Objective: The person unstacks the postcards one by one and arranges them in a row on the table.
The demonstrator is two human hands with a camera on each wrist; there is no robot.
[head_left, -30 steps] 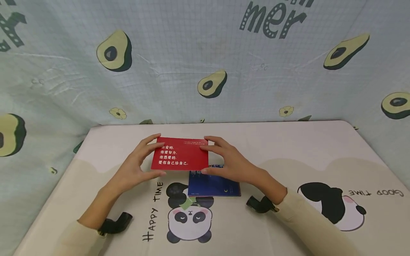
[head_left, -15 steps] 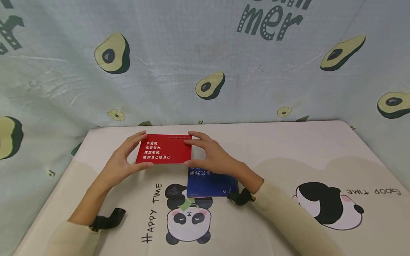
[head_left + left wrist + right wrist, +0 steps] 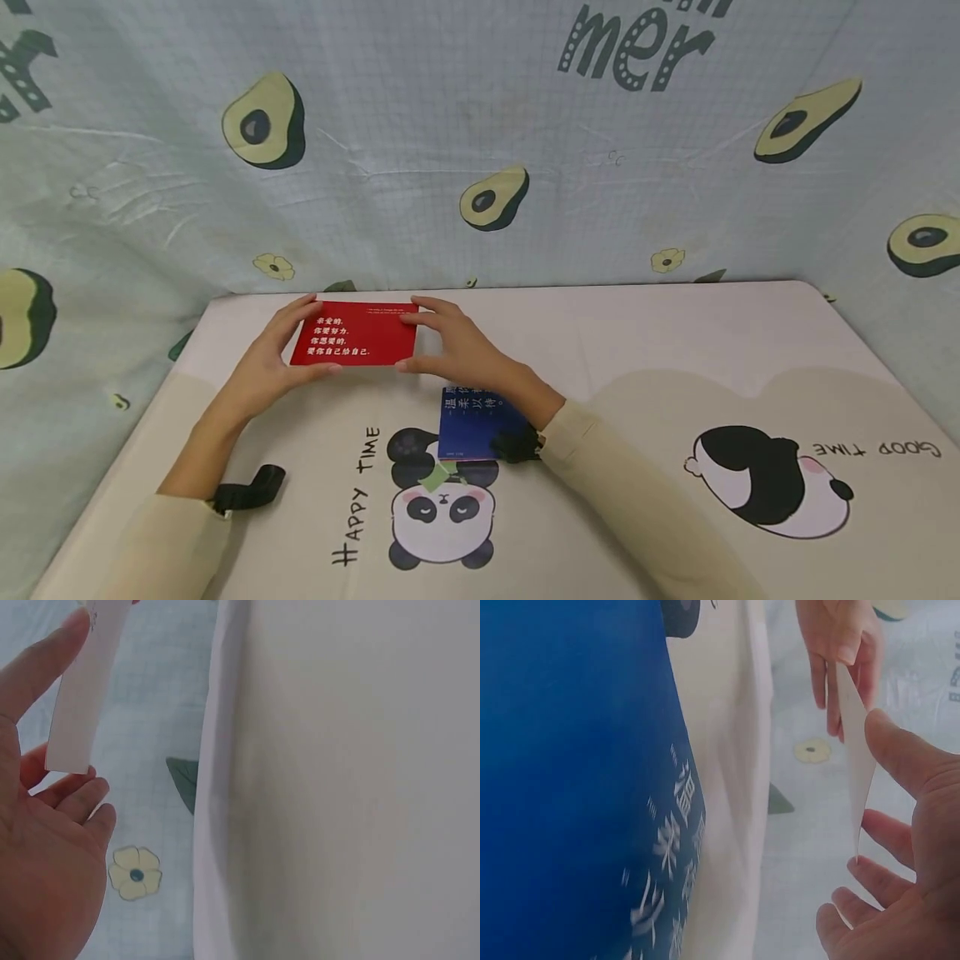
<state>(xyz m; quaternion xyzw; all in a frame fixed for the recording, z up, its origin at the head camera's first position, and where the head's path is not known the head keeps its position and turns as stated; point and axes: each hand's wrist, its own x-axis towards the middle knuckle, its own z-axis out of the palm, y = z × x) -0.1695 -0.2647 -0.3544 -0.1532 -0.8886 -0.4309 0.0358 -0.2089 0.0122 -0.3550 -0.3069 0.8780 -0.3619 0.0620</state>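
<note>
A red card [image 3: 356,335] printed with white Chinese writing is held up over the back left of the table. My left hand [image 3: 258,367] pinches its left side, thumb at the lower edge and fingers at the top. On the right side my right hand [image 3: 468,350] grips it the same way. Both wrist views show the card's whitish underside [image 3: 79,712], seen at a slant. A dark blue card [image 3: 467,429] with white writing lies on the table below my right forearm, which covers part of it.
The table [image 3: 600,517] has a cream cloth with panda prints [image 3: 442,517] and lettering. Behind its far edge hangs a pale curtain [image 3: 375,225] with avocado pictures. Black wrist devices [image 3: 251,490] sit on both wrists.
Both hands have carried the red card left and a little farther back, away from above the blue card. The blue card has stayed in place; my right forearm now covers its right part.
</note>
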